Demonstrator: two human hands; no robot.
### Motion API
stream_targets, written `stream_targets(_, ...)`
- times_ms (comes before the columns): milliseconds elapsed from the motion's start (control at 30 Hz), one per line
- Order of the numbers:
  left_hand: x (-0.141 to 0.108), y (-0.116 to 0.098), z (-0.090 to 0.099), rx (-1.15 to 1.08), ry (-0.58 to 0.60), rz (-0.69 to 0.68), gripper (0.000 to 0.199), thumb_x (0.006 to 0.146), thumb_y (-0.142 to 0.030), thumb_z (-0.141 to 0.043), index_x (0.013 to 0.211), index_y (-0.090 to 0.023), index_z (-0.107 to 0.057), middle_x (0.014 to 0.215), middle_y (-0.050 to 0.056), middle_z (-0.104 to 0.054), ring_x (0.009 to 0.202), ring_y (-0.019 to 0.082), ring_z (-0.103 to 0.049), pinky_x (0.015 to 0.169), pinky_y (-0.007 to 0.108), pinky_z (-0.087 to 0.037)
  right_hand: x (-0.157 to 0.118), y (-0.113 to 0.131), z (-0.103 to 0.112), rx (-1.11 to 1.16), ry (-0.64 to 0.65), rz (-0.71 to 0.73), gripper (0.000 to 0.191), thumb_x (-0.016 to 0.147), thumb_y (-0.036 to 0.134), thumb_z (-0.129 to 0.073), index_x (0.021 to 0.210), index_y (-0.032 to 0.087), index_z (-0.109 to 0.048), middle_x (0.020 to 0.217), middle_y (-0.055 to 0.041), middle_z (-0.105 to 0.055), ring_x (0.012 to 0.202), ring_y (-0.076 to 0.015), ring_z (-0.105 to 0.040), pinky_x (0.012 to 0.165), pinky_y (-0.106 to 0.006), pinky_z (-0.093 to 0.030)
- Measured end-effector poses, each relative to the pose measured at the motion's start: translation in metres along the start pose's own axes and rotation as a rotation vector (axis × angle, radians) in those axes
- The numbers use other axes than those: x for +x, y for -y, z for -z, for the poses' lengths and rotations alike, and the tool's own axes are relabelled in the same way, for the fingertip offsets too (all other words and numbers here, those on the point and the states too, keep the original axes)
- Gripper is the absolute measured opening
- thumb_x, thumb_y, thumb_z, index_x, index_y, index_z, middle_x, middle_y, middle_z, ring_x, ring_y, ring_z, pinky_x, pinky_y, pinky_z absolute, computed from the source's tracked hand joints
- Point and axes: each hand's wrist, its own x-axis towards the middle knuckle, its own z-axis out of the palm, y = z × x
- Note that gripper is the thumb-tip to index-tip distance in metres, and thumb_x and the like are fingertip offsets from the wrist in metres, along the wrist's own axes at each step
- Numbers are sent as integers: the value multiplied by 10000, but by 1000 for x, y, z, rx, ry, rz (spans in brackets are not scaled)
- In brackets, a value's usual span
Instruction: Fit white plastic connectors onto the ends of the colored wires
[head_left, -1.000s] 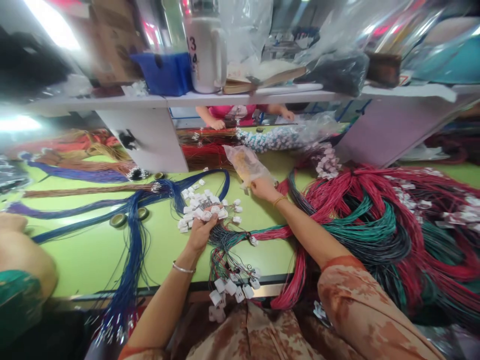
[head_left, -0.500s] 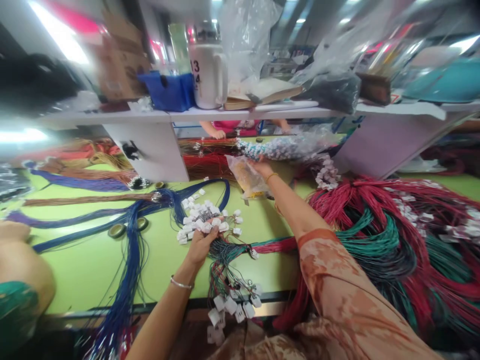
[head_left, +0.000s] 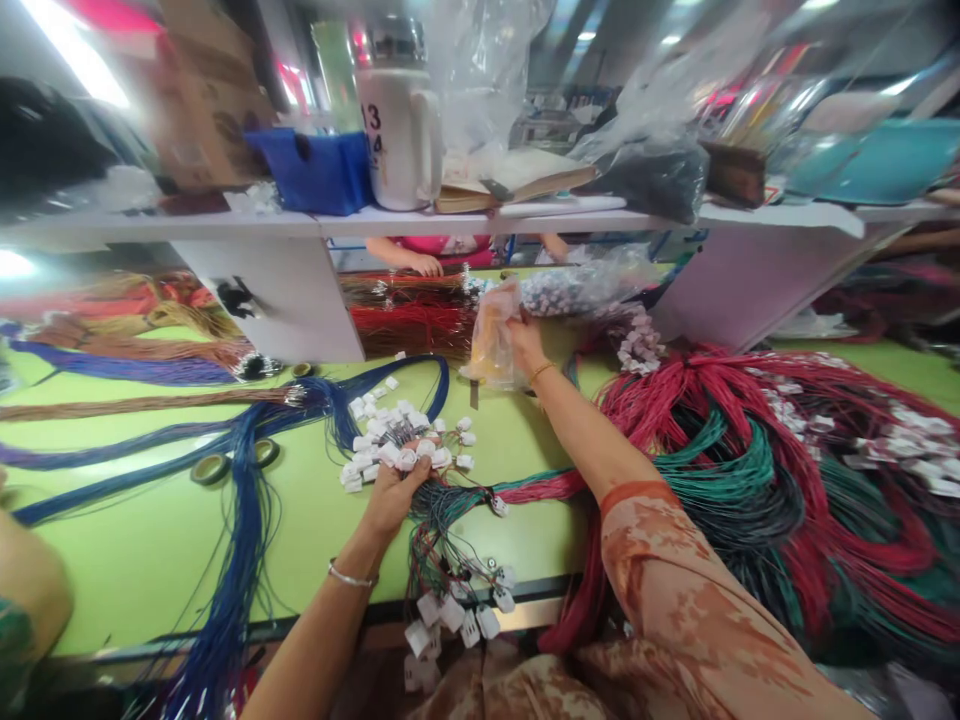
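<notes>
Head view, and straight to the lettering: a black "13" with a "4" beneath it on a smooth, pale mug, up on the white shelf beside an angular blue plastic bin. No other writing can be made out here.

Below, the right hand has its fingers curled tight, pinching the side of a crinkled, see-through plastic bag with something yellow inside, over the far half of the smooth green tabletop.

Nearer, the left hand is closed too, thumb across the top, clasping a wire bundle just below its cluster of boxy white connectors; the fingers underneath are hidden. Thin blue wires sprawl to the left by ring-shaped tape rolls, while glossy red and green strands heap up at right.
</notes>
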Motion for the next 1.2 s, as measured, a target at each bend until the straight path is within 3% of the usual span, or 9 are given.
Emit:
stream_targets(167,1,1,0,1,-7,4,567,650,-523,-844,1037,-118,-753,732,41,-688,649,148,-581,653,279,-488,-6,-2,11,73,-91,-29,483,815,327,-456,1206,85,-602,1194,-155,-685,992,-187,-646,871,-289,-519)
stream_targets(333,1,-1,3,66,23,-39,545,729,-522,-790,1079,-107,-738,638,23,-644,651,152,-565,669,278,-454,-11,-6,12,82,-79,-45,484,809,304,-460,1207,67,-601,1240,-169,-666,1014,-188,-638,918,-295,-498)
stream_targets(567,0,0,2,49,52,-66,591,785,-501,-743,1239,-139,-631,465,-101,-402,408,69,-294,460,238,-225,-12,4,22,-68,-31,-63,478,803,391,-586,1162,79,-633,1115,-161,-701,972,-240,-636,890,-355,-497)
stream_targets(700,-1,0,1,39,37,-64,468,748,-471,-784,1063,-143,-673,581,-37,-567,522,107,-486,557,246,-385,-36,12,48,-295,-127,10,479,805,354,-610,1208,95,-606,1173,-170,-667,1026,-247,-604,920,-361,-470)
stream_targets(767,-2,-1,0,36,46,-78,443,716,-430,-816,1033,-155,-672,753,20,-671,679,159,-599,680,287,-469,-62,15,62,-307,14,83,317,829,322,-571,1056,120,-662,1025,-120,-705,899,-210,-621,835,-314,-481)
stream_targets(867,-4,-4,-2,69,62,-106,396,693,-378,-837,988,-166,-678,837,38,-694,737,184,-629,733,320,-497,-110,15,78,-349,508,118,203,830,308,-569,801,141,-680,753,-48,-695,679,-164,-597,668,-262,-445)
stream_targets(933,-4,-4,-3,79,55,-120,377,680,-358,-847,962,-167,-684,821,34,-690,742,184,-630,738,319,-499,-138,13,81,-459,690,121,185,816,309,-615,764,146,-686,720,-38,-692,645,-155,-586,627,-248,-405)
stream_targets(1067,-3,1,-3,19,50,-88,441,644,-345,-874,995,-166,-676,828,41,-704,779,192,-646,753,315,-501,-170,8,72,-666,674,99,202,816,342,-688,856,145,-698,805,-64,-723,675,-162,-599,621,-247,-378)
stream_targets(1200,-1,4,0,-66,56,-49,468,640,-388,-876,993,-154,-678,822,53,-712,708,162,-618,670,286,-481,-173,3,63,-689,628,102,92,840,203,-617,841,146,-689,829,-77,-735,714,-167,-619,667,-253,-400)
